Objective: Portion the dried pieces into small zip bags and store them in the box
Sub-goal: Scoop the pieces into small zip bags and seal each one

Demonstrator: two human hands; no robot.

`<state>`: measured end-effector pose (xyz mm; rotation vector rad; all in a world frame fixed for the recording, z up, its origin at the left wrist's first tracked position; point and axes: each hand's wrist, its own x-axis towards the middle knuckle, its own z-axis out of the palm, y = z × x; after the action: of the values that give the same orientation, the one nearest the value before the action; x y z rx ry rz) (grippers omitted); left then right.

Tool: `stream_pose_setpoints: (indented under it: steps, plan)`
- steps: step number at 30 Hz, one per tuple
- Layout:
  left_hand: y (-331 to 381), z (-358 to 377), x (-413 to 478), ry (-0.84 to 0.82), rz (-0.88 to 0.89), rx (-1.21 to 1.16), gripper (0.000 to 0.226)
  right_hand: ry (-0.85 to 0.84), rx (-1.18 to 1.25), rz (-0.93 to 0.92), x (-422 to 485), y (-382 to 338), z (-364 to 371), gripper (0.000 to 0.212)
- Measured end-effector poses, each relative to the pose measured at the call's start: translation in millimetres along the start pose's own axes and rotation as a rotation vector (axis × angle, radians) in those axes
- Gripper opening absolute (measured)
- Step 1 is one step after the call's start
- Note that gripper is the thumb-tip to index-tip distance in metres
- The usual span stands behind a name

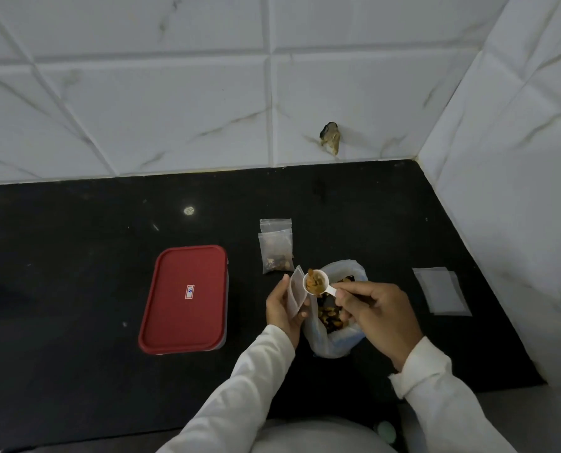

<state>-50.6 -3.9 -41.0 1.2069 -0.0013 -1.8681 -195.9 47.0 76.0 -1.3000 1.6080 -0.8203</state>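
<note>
While the rounded rectangular box (184,299) with its matte red lid lies shut on the glossy black counter's (76,256) left, the left hand (284,310) pinches a clear, flat zip bag (297,294) between thumb and fingers. Filled bags (276,253) lie behind it. The right hand (375,308) grips a white scoop (330,290) heaped with dried pieces (315,282), just beside the bag's mouth, above a crinkled sack (325,344). Empty bags (441,291) lie near the right edge.

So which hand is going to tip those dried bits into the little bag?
Probably the right hand: it holds the loaded scoop right beside the mouth of the small zip bag, which the left hand is busy holding.
</note>
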Motion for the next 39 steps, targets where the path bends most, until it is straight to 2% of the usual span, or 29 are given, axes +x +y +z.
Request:
stream_pose_setpoints:
  steps: [5, 10, 14, 26, 30, 34, 35, 39]
  plan:
    - [-2, -1, 1, 0.01, 0.03, -0.007, 0.03, -0.005, -0.155, -0.074, 1, 3, 13, 0.017]
    - [-3, -5, 5, 0.012, 0.01, -0.05, 0.037, 0.104, -0.288, -0.193, 3, 8, 20, 0.013]
    - [-4, -6, 7, 0.019, -0.005, -0.061, 0.042, 0.104, -0.343, -0.242, 4, 13, 23, 0.011]
    - [-8, -9, 9, 0.012, 0.003, -0.005, 0.043, 0.194, -0.455, -0.252, 7, 21, 31, 0.007]
    - [-8, -8, 5, 0.011, 0.004, -0.001, 0.043, 0.183, -0.574, -0.347, 6, 14, 32, 0.016]
    - [-10, -8, 4, -0.001, 0.016, -0.005, 0.045, 0.204, -0.74, -0.401, 7, 11, 36, 0.012]
    - [-10, -8, 4, 0.001, 0.019, -0.009, 0.045, 0.22, -0.772, -0.437, 7, 14, 38, 0.018]
    - [-9, -8, 2, 0.015, 0.003, -0.031, 0.043, 0.34, -0.705, -0.604, 5, 27, 42, 0.033]
